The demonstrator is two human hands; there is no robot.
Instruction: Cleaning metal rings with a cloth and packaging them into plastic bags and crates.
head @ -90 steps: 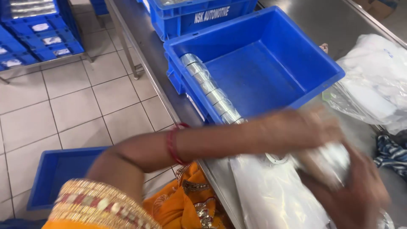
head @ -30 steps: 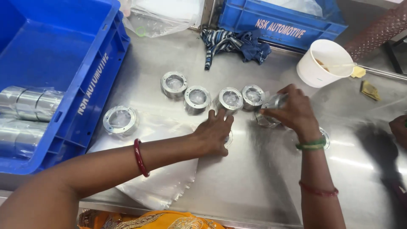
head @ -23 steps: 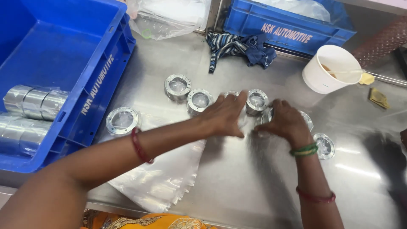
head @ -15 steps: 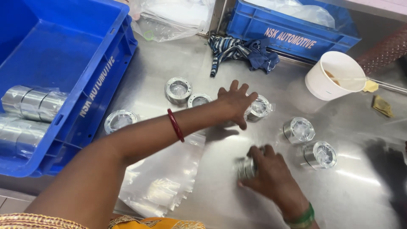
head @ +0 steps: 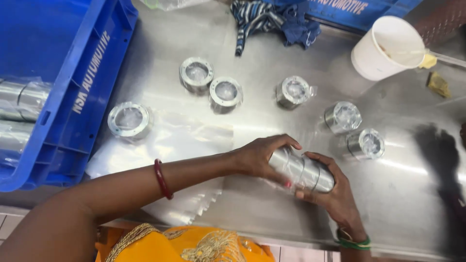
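Both hands grip a short stack of shiny metal rings (head: 303, 171) wrapped in clear plastic, lying on its side just above the steel table (head: 272, 213). My left hand (head: 262, 156), with a red bangle on its wrist, clasps the stack's left end. My right hand (head: 332, 194), with a green bangle, cradles it from below and the right. Several single wrapped rings stand loose on the table beyond: one (head: 129, 120) at the left, two (head: 196, 74) (head: 225, 93) in the middle, and others (head: 293, 91) (head: 343, 117) (head: 366, 144) to the right.
A blue crate (head: 73, 97) at the left holds wrapped ring stacks (head: 22, 99). Clear plastic bags (head: 194, 140) lie flat under my left forearm. A white paper cup (head: 386, 48), a striped cloth (head: 272, 19) and a second blue crate (head: 359, 7) sit at the far edge.
My left hand has come back from the far rings to the near edge. Both hands now hold one wrapped stack together. The camera has closed in on the table.
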